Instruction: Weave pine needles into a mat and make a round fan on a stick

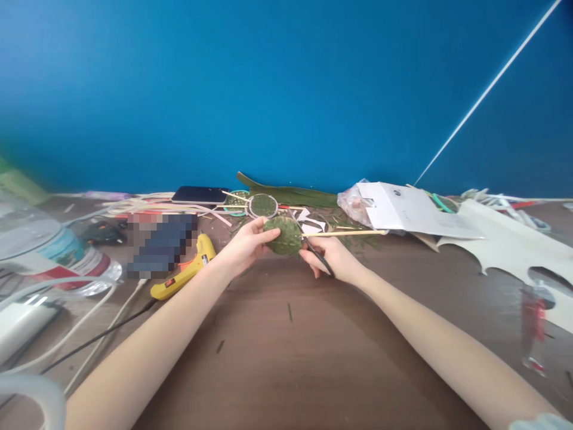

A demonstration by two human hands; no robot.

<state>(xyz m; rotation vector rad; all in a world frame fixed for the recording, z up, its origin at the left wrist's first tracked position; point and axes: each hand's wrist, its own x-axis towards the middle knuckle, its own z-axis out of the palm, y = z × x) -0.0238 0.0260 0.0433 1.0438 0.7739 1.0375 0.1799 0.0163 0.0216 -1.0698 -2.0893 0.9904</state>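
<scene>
My left hand pinches the left edge of a round green woven-looking disc, thumb on top. From the disc a thin wooden stick reaches out to the right, passing over my right hand. Closed round a pair of scissors with dark handles, that hand keeps the blades beside the disc's right edge. Whether the blades touch the disc, I cannot tell. Just behind lies a similar disc with a pale rim, and white paper scraps are scattered to its right.
A yellow glue gun, a blurred-out dark phone-like object and a plastic bottle stand left among cables. Long green leaves lie along the blue wall. At right are a white card and cut white sheet.
</scene>
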